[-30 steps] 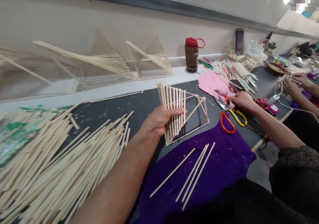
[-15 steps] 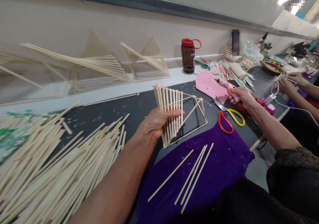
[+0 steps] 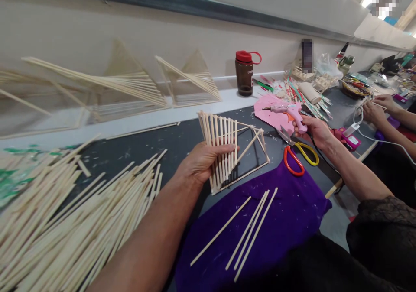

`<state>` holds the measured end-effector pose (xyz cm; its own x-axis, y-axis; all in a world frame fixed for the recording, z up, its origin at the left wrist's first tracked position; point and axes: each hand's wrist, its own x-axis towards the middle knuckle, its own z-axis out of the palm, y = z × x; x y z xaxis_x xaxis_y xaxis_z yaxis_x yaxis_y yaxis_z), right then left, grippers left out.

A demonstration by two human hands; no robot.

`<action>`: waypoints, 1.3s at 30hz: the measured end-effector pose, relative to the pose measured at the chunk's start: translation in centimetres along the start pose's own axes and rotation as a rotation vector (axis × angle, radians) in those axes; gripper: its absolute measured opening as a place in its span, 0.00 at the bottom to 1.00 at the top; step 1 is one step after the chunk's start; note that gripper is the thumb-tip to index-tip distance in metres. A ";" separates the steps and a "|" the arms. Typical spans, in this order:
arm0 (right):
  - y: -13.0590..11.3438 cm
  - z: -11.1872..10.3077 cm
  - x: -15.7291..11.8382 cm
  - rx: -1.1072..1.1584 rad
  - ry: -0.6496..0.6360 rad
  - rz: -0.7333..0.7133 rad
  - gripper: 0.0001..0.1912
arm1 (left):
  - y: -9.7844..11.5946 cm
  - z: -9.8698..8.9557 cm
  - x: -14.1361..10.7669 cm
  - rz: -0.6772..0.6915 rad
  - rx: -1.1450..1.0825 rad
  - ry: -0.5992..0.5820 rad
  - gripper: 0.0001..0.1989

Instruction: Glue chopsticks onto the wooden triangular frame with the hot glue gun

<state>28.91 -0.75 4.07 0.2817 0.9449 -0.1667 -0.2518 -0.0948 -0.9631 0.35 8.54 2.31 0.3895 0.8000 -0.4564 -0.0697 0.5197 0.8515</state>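
Pink glue gun [image 3: 295, 110] has swung level at upper right, my right hand [image 3: 317, 131] wrapped round its handle, seemingly a working hold. Mid-frame, my left hand [image 3: 202, 158] pinches the stick frame [image 3: 217, 129], thumb across its slats.

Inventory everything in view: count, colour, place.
stick frame: 1, pale, in left hand
glue gun: 1, pink, in right hand
scissors: 1, red and yellow, by sheet
sheet: 1, pink, beneath glue gun
cloth: 1, purple, on table
loose sticks: 4, pale, on cloth
stick pile: many, pale, left
wrapping: uncountable, green, far left
stick structures: several, pale, by wall
bottle: 1, brown, by wall
far clutter: uncountable, mixed, right
table: 1, dark grey, centre
co-worker's hands: 2, bare, far right
left hand: 1, bare, centre
right hand: 1, bare, right
sleeve: 1, black, lower right
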 end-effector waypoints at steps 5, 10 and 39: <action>0.1 0.4 -0.8 -0.101 0.026 -0.068 0.10 | -0.3 0.2 -0.1 0.036 -0.023 0.002 0.12; 0.0 1.0 -2.9 -0.143 0.095 -0.315 0.07 | -0.5 0.2 0.1 0.037 -0.082 -0.057 0.10; -0.1 6.3 -10.9 -1.383 -0.244 -0.892 0.08 | -1.0 0.0 0.5 0.032 -0.129 -0.093 0.06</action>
<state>20.05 -9.03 7.35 -0.2989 0.8620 0.4094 0.8920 0.4048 -0.2012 0.63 8.46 1.24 0.4681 0.7889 -0.3982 -0.1986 0.5330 0.8225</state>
